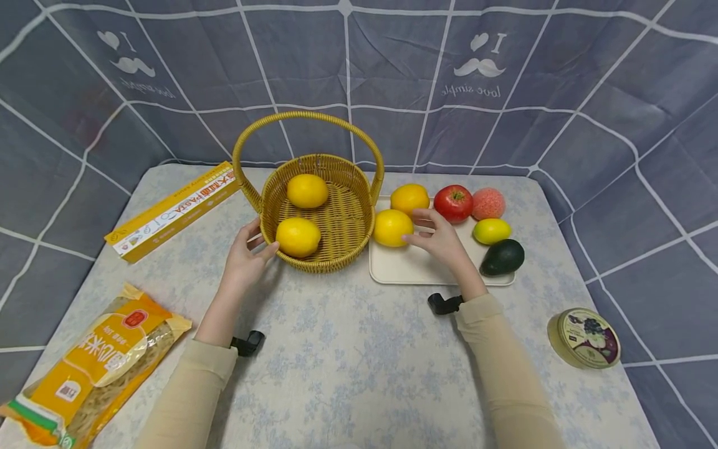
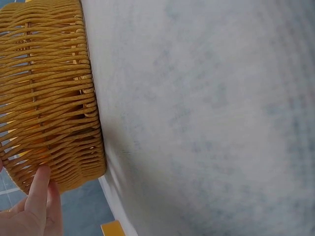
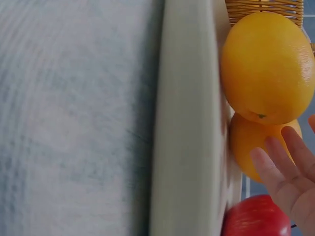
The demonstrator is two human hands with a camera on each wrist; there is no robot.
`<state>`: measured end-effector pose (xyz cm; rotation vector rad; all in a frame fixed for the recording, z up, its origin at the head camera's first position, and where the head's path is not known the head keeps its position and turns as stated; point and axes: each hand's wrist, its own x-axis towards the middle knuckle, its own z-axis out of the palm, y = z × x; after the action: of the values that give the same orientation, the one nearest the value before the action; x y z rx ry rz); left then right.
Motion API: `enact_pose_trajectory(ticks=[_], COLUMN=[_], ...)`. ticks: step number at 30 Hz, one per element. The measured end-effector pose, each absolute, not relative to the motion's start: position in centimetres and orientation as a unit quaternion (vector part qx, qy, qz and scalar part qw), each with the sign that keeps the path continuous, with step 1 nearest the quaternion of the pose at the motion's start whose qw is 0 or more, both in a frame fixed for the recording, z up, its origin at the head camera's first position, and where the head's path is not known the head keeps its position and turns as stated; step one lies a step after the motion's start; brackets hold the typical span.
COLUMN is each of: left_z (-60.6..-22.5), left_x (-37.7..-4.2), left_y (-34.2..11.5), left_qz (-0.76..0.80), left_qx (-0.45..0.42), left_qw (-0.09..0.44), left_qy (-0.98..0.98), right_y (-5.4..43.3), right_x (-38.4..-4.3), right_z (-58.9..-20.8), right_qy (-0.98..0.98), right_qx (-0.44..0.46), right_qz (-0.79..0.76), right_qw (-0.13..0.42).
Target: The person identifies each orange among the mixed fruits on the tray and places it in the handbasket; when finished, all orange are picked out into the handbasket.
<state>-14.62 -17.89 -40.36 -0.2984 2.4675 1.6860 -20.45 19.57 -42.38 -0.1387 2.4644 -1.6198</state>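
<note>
A yellow wicker basket (image 1: 336,218) with a tall handle stands at the back, two yellow-orange oranges (image 1: 307,191) inside. My left hand (image 1: 245,257) rests on its left outer side, the thumb near the rim; the left wrist view shows a straight finger (image 2: 38,196) against the weave. On a cream tray (image 1: 412,268) beside the basket, one orange (image 1: 392,228) lies in front of another (image 1: 410,198). My right hand (image 1: 440,240) is right beside the front orange, thumb and fingers spread, nothing in its grasp. The right wrist view shows its fingers (image 3: 268,167) extended near both oranges.
The tray also bears a red pomegranate-like fruit (image 1: 453,204), a pink bumpy ball-shaped fruit (image 1: 488,204), a lemon (image 1: 492,231) and an avocado (image 1: 502,257). A pasta box (image 1: 174,212) and noodle bag (image 1: 101,368) lie left. A round tin (image 1: 586,338) stands right.
</note>
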Motion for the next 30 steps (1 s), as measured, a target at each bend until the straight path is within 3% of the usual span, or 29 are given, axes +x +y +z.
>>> enact_pose_trajectory(ticks=[30], left_z=[-40.4], left_x=[-14.6], left_y=[-17.9], left_qz=[0.557], left_qx=[-0.101], left_qw=[0.065], left_qy=[0.822], right_y=[18.1], right_x=[-21.1], right_z=[-43.3], right_qy=[0.863], right_qx=[-0.047], right_qz=[-0.482], right_qw=[0.143])
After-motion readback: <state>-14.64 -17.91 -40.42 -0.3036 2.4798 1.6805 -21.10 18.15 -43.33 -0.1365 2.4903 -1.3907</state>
